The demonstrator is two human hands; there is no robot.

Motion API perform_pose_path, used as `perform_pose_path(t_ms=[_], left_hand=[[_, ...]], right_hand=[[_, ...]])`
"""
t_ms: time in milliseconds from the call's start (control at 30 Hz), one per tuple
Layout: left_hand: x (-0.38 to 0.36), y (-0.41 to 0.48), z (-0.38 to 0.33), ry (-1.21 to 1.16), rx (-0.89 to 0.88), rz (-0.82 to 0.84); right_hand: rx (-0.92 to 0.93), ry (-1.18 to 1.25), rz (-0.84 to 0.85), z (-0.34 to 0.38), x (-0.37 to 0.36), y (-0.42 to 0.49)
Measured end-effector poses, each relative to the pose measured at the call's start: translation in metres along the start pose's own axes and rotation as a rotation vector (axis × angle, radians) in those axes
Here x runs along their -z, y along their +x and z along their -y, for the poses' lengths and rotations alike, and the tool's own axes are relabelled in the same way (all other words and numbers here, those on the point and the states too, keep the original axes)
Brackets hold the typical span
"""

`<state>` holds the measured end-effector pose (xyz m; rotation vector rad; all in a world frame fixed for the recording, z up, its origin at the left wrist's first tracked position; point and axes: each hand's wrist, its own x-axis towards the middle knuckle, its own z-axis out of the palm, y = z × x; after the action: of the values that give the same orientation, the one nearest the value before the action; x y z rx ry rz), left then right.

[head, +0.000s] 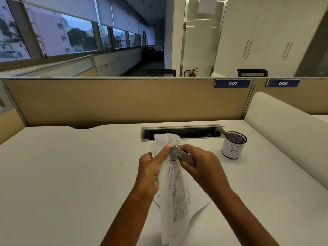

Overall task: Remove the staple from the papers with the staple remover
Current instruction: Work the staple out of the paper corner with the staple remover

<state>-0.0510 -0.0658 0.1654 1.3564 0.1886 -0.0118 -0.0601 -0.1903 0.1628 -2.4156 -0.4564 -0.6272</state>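
- Left grip pinches one bundle of papers.
- Right grip grasps one staple remover, its tip on the papers.
- One mesh cup stands near the worktop's far edge.

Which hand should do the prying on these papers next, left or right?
Right. The right hand grips the flat silver metal staple remover, its tip at the top of the printed white papers. The left hand grips those papers, steadying them.

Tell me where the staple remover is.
Head view, centre: the staple remover is gripped in the right hand, its tip against the papers held by the left hand.
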Motion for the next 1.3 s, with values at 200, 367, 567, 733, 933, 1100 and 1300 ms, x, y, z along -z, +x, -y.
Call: perform_pose_path(t_ms=[200,367,567,733,933,1100,1300], left_hand=[[0.001,0.000,-0.001,-0.018,-0.009,0.025],[-0.001,0.000,0.001,-0.007,-0.083,0.027],[-0.001,-0.003,0.002,0.033,-0.189,0.021],[-0.003,-0.007,0.002,0.114,-0.317,-0.013],[-0.005,-0.011,0.003,0.191,-0.416,-0.040],[-0.004,-0.011,0.004,0.217,-0.454,-0.075],[-0.006,-0.011,0.002,0.248,-0.517,-0.117]], right_hand=[[-0.030,0.041,-0.010,-0.001,0.001,-0.002],[-0.107,0.121,0.018,0.001,0.007,-0.001],[-0.187,0.215,0.078,0.005,0.016,0.003],[-0.340,0.423,0.181,0.009,0.024,0.007],[-0.555,0.764,0.314,0.018,0.036,0.009],[-0.681,0.973,0.439,0.020,0.043,0.010],[-0.802,1.128,0.474,0.021,0.042,0.010]])
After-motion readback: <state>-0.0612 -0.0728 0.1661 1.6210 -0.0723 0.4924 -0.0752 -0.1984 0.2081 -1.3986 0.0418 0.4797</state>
